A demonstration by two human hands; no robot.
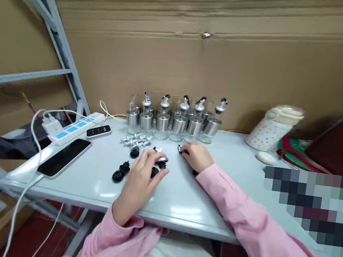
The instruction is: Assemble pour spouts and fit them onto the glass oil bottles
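Note:
My left hand (141,177) is closed around a bottle pourer (162,161) with a silver collar and a black ribbed stopper below it. To the right, my right hand (197,157) reaches over the table, fingers closed on a small black-and-silver pourer cap (181,149); part of it is hidden. Black rubber stoppers (124,168) lie left of my left hand, and another black stopper (155,172) shows beside its fingers. Beyond them is a pile of silver spout pieces (135,140). Glass bottles with steel bands (162,124) stand in rows at the back, several with pourers fitted.
A phone (65,157), a small black-faced device (98,131) and a white power strip (78,127) with cables occupy the left side. At the right stand a tilted-looking white dotted flask (272,127) and a white oval object (265,157). Cardboard (180,58) walls the back.

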